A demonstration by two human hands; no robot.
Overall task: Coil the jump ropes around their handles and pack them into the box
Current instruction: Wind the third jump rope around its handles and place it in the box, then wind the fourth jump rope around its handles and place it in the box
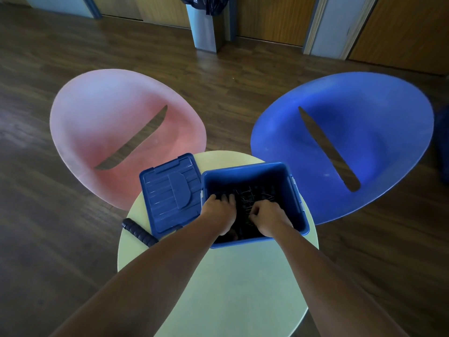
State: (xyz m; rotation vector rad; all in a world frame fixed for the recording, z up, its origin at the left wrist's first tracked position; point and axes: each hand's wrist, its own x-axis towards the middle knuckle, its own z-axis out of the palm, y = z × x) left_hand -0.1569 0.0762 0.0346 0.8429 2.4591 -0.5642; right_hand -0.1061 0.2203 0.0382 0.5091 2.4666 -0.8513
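Observation:
An open blue plastic box [298, 207] stands on a round pale yellow table [233, 283]. Dark jump ropes [252, 193] lie tangled in its shadowed bottom. Both my hands reach down inside it. My left hand [220, 212] presses into the dark ropes at the left side, fingers curled. My right hand [268, 216] is curled over the ropes near the front right. What each hand grips is too dark to make out. A black ribbed jump rope handle [138, 232] lies on the table's left edge, partly under the lid.
The box's blue lid [170, 193] lies flat on the table, left of the box. A pink tub chair [121, 132] stands beyond the table at left and a blue one [352, 142] at right. A bin with a dark bag [204, 23] stands by the far wall.

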